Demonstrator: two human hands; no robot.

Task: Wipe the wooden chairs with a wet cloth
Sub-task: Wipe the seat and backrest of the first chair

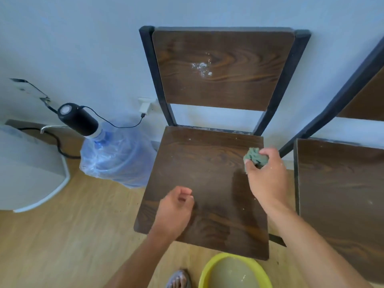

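Note:
A dark wooden chair [203,167] with a black frame stands against the wall in the middle. Its backrest [224,88] carries white smudges. My right hand [267,175] is shut on a crumpled green cloth [254,155] at the seat's far right corner. Over the seat's near left part, my left hand [174,210] is loosely curled with nothing in it. A second wooden chair [340,194] stands at the right, partly cut off by the frame edge.
A yellow basin [204,271] of cloudy water sits on the wooden floor below the seat, next to a sandalled foot [178,279]. A large blue water bottle [116,154] with a black pump [76,119] stands left of the chair. A white appliance [27,169] is far left.

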